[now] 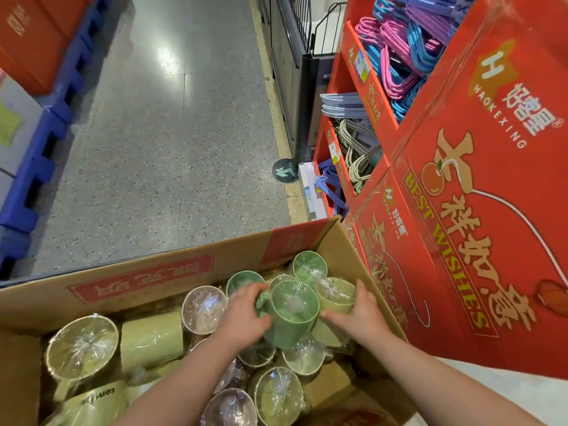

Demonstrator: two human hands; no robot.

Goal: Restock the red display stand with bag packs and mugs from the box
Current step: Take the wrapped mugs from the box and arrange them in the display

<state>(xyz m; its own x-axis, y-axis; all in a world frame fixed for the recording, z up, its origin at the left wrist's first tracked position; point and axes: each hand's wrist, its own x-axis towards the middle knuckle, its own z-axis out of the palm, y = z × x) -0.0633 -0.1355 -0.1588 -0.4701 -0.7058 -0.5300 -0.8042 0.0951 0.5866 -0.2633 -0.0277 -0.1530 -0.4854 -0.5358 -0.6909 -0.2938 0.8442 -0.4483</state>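
Observation:
An open cardboard box in front of me holds several plastic-wrapped mugs in green, yellow-green and clear. My left hand grips the left side of a dark green mug near its handle. My right hand curls around a yellow-green mug just to the right of it. Both mugs sit in the box's far right part. The red display stand rises right beside the box.
The stand's shelves hold bundles of coloured hangers in pink, blue, purple and grey. A grey speckled floor stretches ahead. Blue pallets with red boxes line the left. A dark metal rack stands behind the stand.

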